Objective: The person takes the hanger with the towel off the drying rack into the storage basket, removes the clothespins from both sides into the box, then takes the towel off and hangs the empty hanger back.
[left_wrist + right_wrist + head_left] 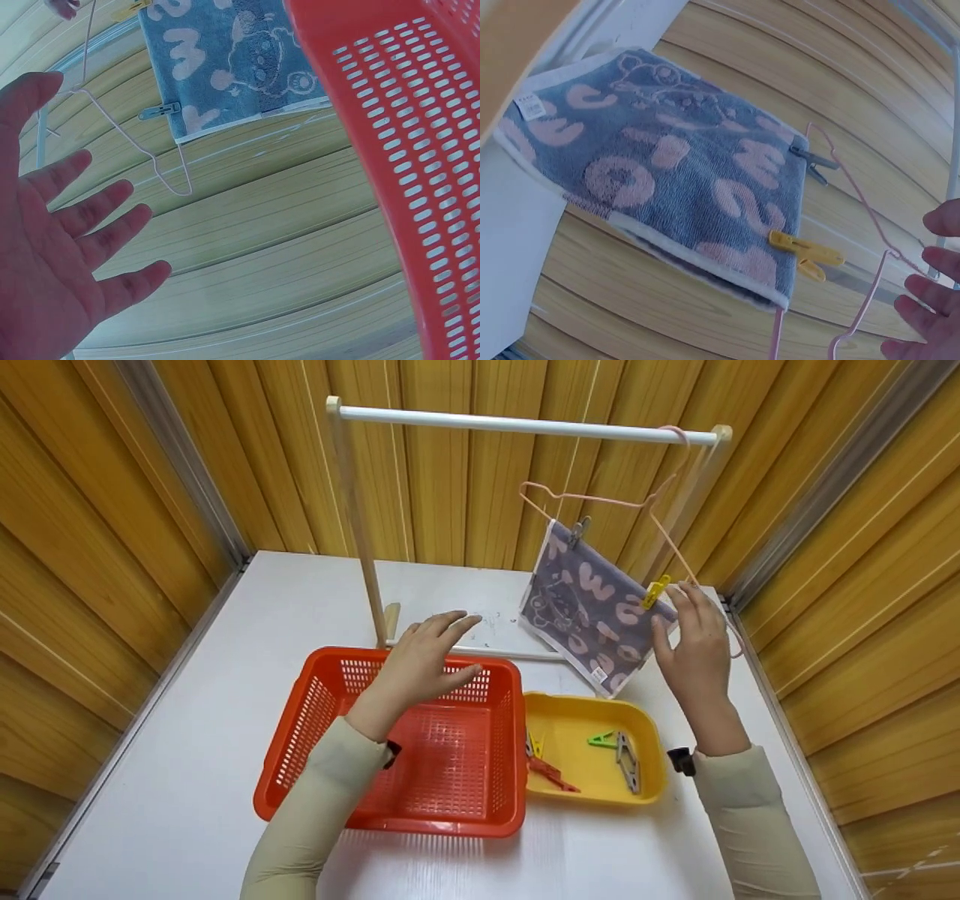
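Note:
A purple-grey towel [592,607] with pink letters hangs tilted from a pink hanger [600,499], hooked near the right end of the white rail. A grey clothespin [579,532] and a yellow clothespin [655,592] grip its upper edge. My right hand [697,652] is raised beside the yellow clothespin, fingers extended; in the right wrist view its fingers [937,300] are apart from the towel and hold nothing. Over the red basket [517,750], my left hand [424,664] hovers with its fingers spread, nothing in its palm [45,270].
The rack's white rail [510,424] spans wooden posts on a white table [210,720]. Right of the red basket stands a yellow tray [652,720] with a green clothespin [601,739], a red clothespin [551,772] and several others. Wood-patterned walls [442,495] enclose the table.

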The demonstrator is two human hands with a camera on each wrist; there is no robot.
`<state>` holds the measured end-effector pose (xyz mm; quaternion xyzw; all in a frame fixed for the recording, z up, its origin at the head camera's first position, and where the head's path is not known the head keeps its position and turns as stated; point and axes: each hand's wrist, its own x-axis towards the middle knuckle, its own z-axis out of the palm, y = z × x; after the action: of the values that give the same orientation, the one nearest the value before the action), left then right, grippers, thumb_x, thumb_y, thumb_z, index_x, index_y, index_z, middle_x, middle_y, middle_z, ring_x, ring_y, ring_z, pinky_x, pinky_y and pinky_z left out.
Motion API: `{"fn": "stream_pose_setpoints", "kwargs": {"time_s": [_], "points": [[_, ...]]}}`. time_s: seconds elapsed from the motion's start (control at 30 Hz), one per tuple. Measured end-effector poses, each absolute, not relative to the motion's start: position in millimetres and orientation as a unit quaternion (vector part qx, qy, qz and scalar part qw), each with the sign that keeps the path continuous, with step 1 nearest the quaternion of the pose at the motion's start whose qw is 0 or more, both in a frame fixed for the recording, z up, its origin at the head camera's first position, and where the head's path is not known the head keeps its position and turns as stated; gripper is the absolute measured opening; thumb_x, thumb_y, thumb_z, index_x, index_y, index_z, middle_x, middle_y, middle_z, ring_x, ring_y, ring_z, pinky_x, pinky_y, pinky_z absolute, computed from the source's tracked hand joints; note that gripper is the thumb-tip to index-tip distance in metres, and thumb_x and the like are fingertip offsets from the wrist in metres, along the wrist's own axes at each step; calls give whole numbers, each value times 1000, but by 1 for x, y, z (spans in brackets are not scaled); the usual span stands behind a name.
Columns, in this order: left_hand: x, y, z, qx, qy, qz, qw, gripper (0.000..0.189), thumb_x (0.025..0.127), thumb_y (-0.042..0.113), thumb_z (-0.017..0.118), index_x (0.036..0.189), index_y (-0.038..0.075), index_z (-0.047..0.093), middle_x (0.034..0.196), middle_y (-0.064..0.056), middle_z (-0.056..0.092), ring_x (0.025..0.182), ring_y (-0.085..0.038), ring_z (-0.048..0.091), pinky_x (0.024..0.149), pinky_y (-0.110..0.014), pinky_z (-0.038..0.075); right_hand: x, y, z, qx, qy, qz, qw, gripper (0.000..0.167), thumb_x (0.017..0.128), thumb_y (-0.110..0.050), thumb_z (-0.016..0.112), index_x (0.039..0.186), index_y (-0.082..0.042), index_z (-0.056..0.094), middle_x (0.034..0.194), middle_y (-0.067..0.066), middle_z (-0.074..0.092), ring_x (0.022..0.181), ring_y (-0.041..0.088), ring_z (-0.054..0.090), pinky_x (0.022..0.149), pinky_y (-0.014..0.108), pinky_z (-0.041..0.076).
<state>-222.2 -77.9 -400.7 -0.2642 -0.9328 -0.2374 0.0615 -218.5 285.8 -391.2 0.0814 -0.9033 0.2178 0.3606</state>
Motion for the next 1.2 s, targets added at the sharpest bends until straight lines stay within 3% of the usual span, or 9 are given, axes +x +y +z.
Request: {"fn": "stream_pose_setpoints", "kwargs": {"time_s": [0.23,0.53,0.87,1.2], "points": [[-232,-74,-390,-277,-926,-240,95,60,98,34,67,152,15,47,149,-16,57,137,-37,56,114,-58,45,-232,298,-382,33,-908,222,354,45,98,-7,64,141,3,52,143,27,56,135,47,50,118,63,36],[-241,-69,-379,-277,-921,-258,91,53,101,30,64,149,13,50,142,-15,62,132,-35,60,114,-53,47,-244,310,-370,-20,-925,227,303,43,104,-12,57,144,2,50,142,28,56,133,49,50,114,62,40],[-248,-69,-372,-281,-916,-270,92,49,102,28,63,148,12,52,142,-13,64,132,-33,61,114,-51,48,-257,318,-367,-36,-932,229,279,37,107,-18,54,134,7,57,113,32,66,100,48,61,85,61,51],[-257,-71,-368,-270,-919,-273,92,47,103,27,61,147,13,54,142,-13,64,134,-32,60,116,-51,46,-267,320,-375,-7,-919,271,287,28,107,-9,49,119,14,61,112,34,64,104,51,61,95,63,51]]}}
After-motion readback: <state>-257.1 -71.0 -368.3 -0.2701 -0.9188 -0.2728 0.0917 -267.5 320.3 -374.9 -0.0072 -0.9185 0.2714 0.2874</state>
